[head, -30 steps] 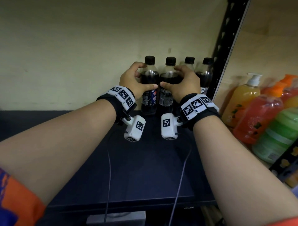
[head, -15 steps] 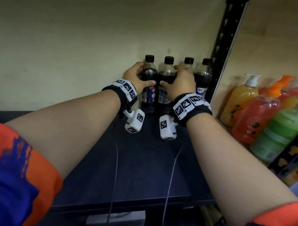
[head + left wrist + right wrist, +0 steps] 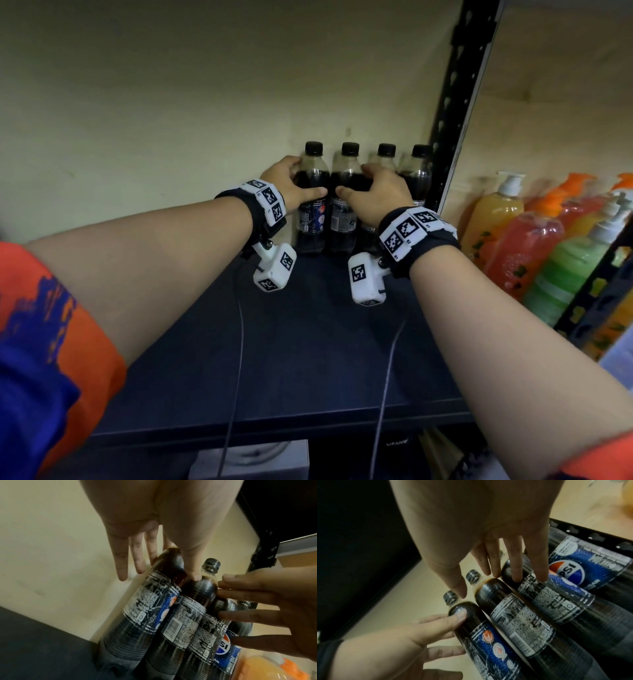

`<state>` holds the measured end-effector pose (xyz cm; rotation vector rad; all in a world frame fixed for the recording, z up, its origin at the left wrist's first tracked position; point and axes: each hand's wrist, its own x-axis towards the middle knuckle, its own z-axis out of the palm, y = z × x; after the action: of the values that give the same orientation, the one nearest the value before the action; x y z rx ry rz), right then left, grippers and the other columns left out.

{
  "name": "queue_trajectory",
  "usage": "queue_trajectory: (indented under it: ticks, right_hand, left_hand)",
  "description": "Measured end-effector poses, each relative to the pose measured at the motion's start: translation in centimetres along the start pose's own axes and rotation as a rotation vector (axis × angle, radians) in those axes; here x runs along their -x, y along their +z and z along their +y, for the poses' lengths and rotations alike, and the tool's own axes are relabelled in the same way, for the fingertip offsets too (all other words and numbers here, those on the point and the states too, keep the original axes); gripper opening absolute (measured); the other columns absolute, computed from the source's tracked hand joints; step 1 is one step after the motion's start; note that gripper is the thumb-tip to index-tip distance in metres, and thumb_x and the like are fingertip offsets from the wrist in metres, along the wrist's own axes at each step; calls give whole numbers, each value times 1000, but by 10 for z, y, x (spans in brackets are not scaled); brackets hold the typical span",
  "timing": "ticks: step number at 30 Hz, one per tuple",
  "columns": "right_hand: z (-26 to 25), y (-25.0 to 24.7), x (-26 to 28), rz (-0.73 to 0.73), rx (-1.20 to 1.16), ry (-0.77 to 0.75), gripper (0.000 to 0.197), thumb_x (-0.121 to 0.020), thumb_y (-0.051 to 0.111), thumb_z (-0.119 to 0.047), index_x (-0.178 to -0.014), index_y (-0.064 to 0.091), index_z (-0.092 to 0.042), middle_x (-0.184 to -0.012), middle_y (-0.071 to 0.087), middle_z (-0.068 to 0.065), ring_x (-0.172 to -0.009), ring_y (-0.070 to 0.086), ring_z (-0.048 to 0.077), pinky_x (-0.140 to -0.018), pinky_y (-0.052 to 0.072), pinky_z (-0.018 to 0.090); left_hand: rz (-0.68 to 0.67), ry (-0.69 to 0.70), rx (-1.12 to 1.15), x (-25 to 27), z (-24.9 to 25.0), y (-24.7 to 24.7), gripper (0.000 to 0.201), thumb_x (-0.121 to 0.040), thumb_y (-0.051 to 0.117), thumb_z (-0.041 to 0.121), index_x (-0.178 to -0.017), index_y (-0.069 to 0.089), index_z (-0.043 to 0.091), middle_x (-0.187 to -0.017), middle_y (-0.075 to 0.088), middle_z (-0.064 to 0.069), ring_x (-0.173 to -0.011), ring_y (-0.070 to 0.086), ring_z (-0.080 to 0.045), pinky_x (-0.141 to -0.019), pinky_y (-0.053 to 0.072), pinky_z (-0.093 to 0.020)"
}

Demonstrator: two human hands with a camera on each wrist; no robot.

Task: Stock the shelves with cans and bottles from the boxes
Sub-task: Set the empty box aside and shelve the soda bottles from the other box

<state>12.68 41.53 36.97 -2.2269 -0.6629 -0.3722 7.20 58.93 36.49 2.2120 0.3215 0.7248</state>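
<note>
I've pushed both back: the left bottle [image 3: 311, 222] and second bottle [image 3: 343, 222] now close the row at the shelf's [image 3: 308, 342] back right corner. My left hand [image 3: 289, 185] and right hand [image 3: 382, 197] have straightened their fingers and merely touch the bottles, so this pair looks stocked.

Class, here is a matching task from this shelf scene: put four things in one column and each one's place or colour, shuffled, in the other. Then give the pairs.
Column A
1 left hand
2 right hand
3 pump bottle
4 shelf post

Column B
a black, upright, perforated
b touching the leftmost cola bottle
c orange liquid, white pump
d resting on the middle cola bottles

Pairs: 1-b, 2-d, 3-c, 4-a
</note>
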Motion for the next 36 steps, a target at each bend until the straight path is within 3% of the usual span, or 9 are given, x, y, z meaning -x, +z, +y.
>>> queue_trajectory:
  ticks: [3,7,11,17,21,27,31,36]
  right_hand:
    - [-5,-16,14,-69,-7,0,57,-90,70,-44,-137,56,-14,-132,64,4,-123,58,24,-91,40,23]
    - [-14,-34,39,-128,51,-44,50,-91,70,-41,-132,60,-16,-124,67,5,-116,62,25,-87,42,22]
    - [-24,-47,67,-252,200,-74,64,-92,67,-44,-147,47,-17,-141,58,9,-127,56,28,-99,43,30]
    - [-33,-58,122,-434,374,-97,79,-93,56,-61,-156,32,-20,-153,46,8,-138,46,28,-109,41,37]
    - [-39,-68,169,-538,425,-98,84,-94,49,-67,-159,24,-20,-156,42,8,-139,44,27,-109,39,36]
    - [-57,-85,242,-682,373,-101,86,-92,45,-73,-160,23,-25,-160,37,3,-142,41,23,-110,34,32]
    - [-59,-82,288,-830,342,-104,78,-90,49,-74,-152,37,-29,-148,50,0,-128,53,20,-99,42,30]
    - [-61,-59,326,-1044,338,-89,76,-88,54,-73,-150,42,-30,-142,54,-5,-123,53,17,-94,42,29]
  left_hand:
    - [-12,-56,-99,12,16,-19,78,-88,73,47,-151,40,17,-144,56,-7,-126,56,-23,-96,40,-26]
    - [-16,-73,-264,34,31,-45,72,-91,65,55,-149,43,19,-144,55,-8,-126,56,-27,-98,43,-31]
    - [-68,-63,-484,69,33,-73,69,-91,62,57,-146,46,19,-143,55,-8,-125,56,-28,-98,44,-33]
    - [-249,-196,-756,138,25,-103,77,-90,58,65,-150,40,20,-143,53,-10,-126,54,-31,-101,47,-39]
    - [-312,-268,-736,194,18,-110,79,-88,62,63,-150,40,19,-144,53,-9,-127,54,-30,-98,46,-37]
    - [-464,-285,-716,281,16,-122,81,-86,63,65,-154,35,31,-157,41,-2,-140,43,-24,-110,40,-34]
    - [-582,-348,-661,331,7,-122,78,-84,63,69,-148,45,30,-146,51,1,-128,52,-21,-96,44,-30]
    - [-683,-434,-635,378,-22,-103,73,-83,65,67,-142,52,25,-139,56,2,-120,56,-19,-97,47,-29]
